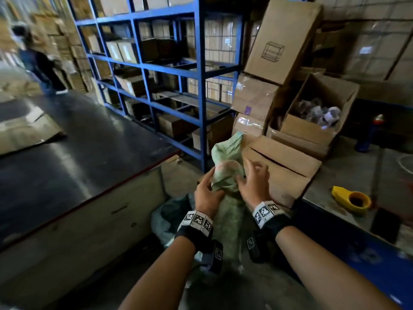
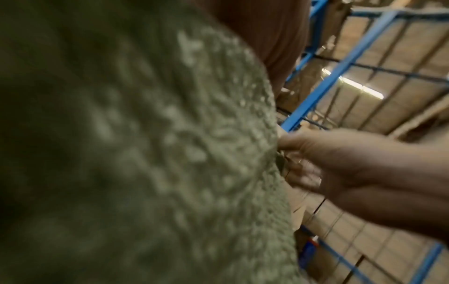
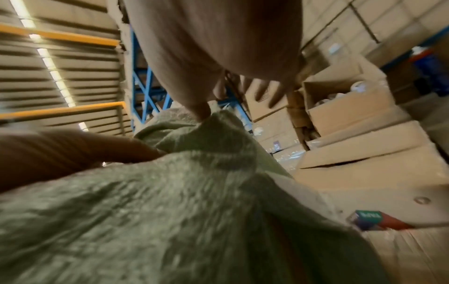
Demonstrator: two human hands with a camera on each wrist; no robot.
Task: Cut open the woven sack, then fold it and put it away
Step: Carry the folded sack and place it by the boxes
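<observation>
A bunched green woven sack [image 1: 225,173] hangs upright in front of me, its serrated top edge pointing up. My left hand [image 1: 211,184] grips its left side, fingers curled into the fabric. My right hand [image 1: 248,175] is at its right side with fingers spread and straight, and only the thumb touches the cloth. In the right wrist view, the thumb of my right hand [image 3: 233,100] presses a fold of the sack [image 3: 170,201], while my left hand [image 3: 80,151] holds it from the left. The left wrist view is filled by the sack [image 2: 145,153], with the right hand's fingers [image 2: 303,146] at its edge.
A black-topped table [image 1: 89,157] stands to the left and blue shelving [image 1: 202,86] behind. Cardboard boxes [image 1: 288,173] are stacked just beyond the sack. A yellow tape dispenser [image 1: 350,198] lies on the right bench. More sacks [image 1: 167,218] lie on the floor. Another person [image 1: 38,63] stands far left.
</observation>
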